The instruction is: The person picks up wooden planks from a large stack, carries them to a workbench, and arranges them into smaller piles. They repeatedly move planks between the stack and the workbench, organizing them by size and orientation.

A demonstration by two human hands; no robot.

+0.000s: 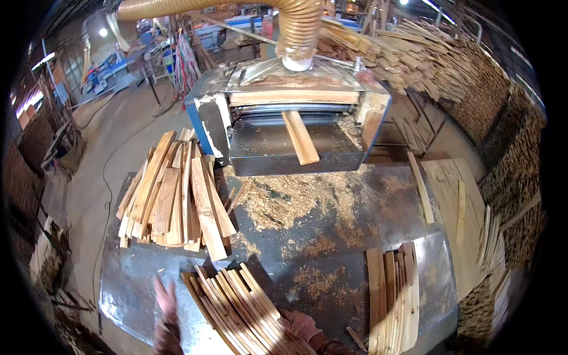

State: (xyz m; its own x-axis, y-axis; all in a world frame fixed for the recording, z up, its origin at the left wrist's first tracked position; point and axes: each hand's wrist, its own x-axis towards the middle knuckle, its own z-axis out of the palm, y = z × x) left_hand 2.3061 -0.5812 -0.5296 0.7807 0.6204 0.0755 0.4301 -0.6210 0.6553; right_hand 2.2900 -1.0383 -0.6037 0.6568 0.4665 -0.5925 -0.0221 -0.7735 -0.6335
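Observation:
My left hand [166,299] is raised over the metal table at the lower left, fingers apart and slightly blurred, holding nothing. Just to its right lies a row of narrow wooden boards [239,302], standing side by side on edge. At the right flank of that row is my right hand [302,325], touching or very close to the boards; its fingers are in shadow and partly hidden. Farther ahead, a single wooden board [301,138] sticks out of a planer [296,89] onto its dark bed.
A loose heap of boards [171,195] lies on the table's left, another row of boards [393,296] at the right. Wood shavings [290,201] cover the middle. A ribbed hose [297,29] rises from the planer. Stacked lumber [408,56] stands behind on the right.

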